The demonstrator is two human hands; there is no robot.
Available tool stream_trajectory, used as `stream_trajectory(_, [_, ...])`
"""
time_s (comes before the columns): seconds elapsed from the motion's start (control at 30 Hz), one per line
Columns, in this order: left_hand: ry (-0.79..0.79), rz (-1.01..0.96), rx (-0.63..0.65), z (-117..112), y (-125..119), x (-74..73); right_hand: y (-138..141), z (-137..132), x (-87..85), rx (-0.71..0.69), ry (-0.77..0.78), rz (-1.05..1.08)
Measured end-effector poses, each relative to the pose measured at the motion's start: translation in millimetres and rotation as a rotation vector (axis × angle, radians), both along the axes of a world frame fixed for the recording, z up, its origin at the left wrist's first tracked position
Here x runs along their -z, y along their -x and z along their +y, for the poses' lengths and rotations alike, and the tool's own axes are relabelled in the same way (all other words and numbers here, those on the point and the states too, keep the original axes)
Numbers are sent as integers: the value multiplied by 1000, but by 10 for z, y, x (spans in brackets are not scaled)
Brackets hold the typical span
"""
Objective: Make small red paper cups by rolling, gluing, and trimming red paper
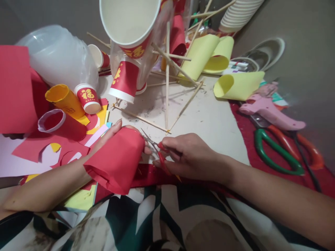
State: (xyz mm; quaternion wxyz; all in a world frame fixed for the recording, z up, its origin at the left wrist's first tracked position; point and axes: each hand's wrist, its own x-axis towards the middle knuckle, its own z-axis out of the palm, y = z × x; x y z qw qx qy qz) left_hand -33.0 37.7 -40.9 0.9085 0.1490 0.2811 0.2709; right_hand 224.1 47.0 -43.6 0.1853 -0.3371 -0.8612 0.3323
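Observation:
My left hand [117, 128] holds a rolled red paper tube [117, 157] from behind; its fingertips show at the tube's right edge and the rest is covered by the paper. In my right hand [187, 153] is a pair of small scissors with red handles [162, 158]. The blades are parted and lie at the right edge of the red paper. Just beyond my hands stands a frame of thin wooden sticks [142, 118], joined at the corners. Red and white paper cups [125, 78] hang or stand beside it.
Yellow paper rolls [239, 85] lie at the back right. A pink glue gun [277, 113] and large green-and-orange scissors [277, 151] rest on the right. On the left are paper scraps [39, 148], a red paper-wrapped cup [62, 125], an orange cup [65, 99] and a clear plastic bag [60, 52].

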Motion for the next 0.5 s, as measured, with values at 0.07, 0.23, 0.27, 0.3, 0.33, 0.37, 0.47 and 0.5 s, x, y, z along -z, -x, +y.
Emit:
stream_trajectory(0.07, [-80,5,-68,-28,-44,-32,-7,-2,-6,-1,-19,-12])
stream_trajectory(0.23, [-187,87,-137,-88,-162,-100,-17,-14,-20,2,-62,-55])
stream_trajectory(0.27, [-210,118,-140,-98,-172,-102,-17,-15,-28,5,-63,-77])
stream_trajectory(0.3, [-237,145,-132,-106,-176,-102,-17,-15,-37,9,-66,-93])
stream_trajectory(0.33, [-265,165,-120,-112,-176,-100,-17,-15,-47,9,-70,-106])
stream_trajectory(0.37, [-290,181,-104,-116,-174,-98,-18,-14,-55,8,-73,-117])
stream_trajectory(0.47, [-331,219,-89,-115,-165,-96,-19,-12,-73,13,-92,-135])
stream_trajectory(0.5, [-339,235,-92,-113,-163,-96,-20,-13,-77,14,-100,-139])
